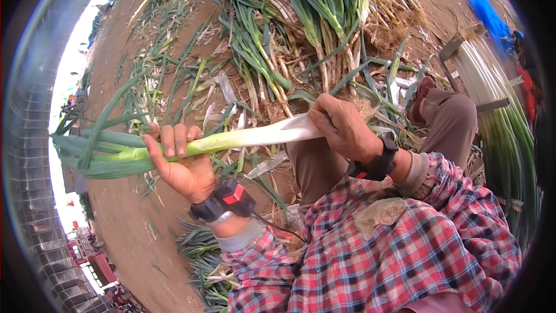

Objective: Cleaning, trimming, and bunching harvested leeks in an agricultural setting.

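Leek (255, 138) is lying across the middle of the frame, and we are holding it with both hands. Its green leaves (110, 149) are fanning out at the left of the frame, and its pale shaft is running to the centre, slanting slightly upward. Our left hand (184, 161), left of centre, is cradling the green part, palm facing up and fingers curling around it. Our right hand (343, 130), just right of centre, is closing in a fist around the white end, so we are hiding that tip from view.

On both wrists we are wearing black bands, the left one (231, 197) showing a red mark and trailing a thin cable. Our checked shirt (399, 243) is filling the lower right, a brownish patch (379, 215) showing on its front. Our brown trousers (454, 116) are bending at the knee to the right of centre, a dark red shoe (421, 95) showing beside them.

At the upper middle, a heap (301, 23) of leeks is resting on the bare soil (124, 214), roots showing on some. Loose scraps (168, 81) are littering the upper left. At the right edge, a bundle (498, 110) is standing pale end up, and a blue thing (491, 20) is lying above it.
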Available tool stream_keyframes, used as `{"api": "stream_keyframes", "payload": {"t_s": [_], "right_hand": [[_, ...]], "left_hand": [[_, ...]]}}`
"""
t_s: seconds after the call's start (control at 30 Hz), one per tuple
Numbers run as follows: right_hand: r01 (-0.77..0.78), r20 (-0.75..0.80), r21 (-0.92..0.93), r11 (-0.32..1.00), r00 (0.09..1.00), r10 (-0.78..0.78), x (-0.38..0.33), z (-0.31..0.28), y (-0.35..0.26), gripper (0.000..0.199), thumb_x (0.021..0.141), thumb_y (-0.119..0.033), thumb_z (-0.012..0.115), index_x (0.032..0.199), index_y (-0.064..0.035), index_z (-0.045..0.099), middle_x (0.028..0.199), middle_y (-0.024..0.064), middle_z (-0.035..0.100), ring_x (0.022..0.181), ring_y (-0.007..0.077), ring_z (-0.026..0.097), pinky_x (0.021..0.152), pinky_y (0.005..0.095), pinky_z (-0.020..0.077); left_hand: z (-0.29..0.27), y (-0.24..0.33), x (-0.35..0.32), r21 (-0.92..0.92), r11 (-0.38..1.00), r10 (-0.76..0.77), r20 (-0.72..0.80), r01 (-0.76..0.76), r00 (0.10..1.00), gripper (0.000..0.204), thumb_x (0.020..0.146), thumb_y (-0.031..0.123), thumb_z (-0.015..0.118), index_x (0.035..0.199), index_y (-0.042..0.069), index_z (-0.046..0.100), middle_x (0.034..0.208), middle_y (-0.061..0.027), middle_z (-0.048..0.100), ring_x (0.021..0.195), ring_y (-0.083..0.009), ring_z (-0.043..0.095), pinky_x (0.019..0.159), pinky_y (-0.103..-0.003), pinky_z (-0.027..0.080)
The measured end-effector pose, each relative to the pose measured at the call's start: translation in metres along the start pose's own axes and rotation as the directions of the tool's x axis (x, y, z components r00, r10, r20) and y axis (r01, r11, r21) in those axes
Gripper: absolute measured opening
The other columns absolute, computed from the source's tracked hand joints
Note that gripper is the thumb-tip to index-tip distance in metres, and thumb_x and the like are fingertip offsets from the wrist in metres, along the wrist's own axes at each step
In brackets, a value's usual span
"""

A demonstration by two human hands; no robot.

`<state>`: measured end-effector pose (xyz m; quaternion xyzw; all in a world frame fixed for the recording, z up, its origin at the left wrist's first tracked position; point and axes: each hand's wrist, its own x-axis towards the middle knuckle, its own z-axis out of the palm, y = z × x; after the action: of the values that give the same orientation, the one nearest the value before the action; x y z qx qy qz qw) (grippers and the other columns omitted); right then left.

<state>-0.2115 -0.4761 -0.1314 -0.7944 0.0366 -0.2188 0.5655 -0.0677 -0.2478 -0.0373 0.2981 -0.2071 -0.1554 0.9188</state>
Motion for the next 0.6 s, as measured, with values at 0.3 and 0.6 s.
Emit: {"api": "stream_keyframes", "payload": {"t_s": [0.3,0.6], "right_hand": [[-0.446,0.17,0.782,0.436,0.825,0.539,0.008,-0.018,0.021,0.023,0.099,-0.027,0.054,0.094,-0.0045,0.057,0.072,-0.0021,0.051,0.062,0.0055,0.049,0.053,0.0223,0.0452],[-0.459,-0.377,0.358,0.813,0.726,0.575,-0.039,-0.115,0.13,0.028,0.094,-0.027,0.058,0.086,-0.0005,0.062,0.077,0.0078,0.061,0.061,0.0155,0.056,0.053,0.0329,0.0466]], "left_hand": [[0.001,0.01,-0.002,-0.011,0.992,0.126,0.166,-0.126,0.978,0.025,0.099,0.024,0.052,0.104,0.0,0.056,0.058,0.0052,0.033,0.052,-0.0057,0.031,0.057,-0.024,0.032],[-0.01,0.035,-0.012,0.005,0.986,0.164,0.091,-0.165,0.982,0.024,0.101,0.026,0.048,0.097,0.004,0.055,0.056,0.0062,0.034,0.048,-0.0042,0.029,0.051,-0.022,0.03]]}}
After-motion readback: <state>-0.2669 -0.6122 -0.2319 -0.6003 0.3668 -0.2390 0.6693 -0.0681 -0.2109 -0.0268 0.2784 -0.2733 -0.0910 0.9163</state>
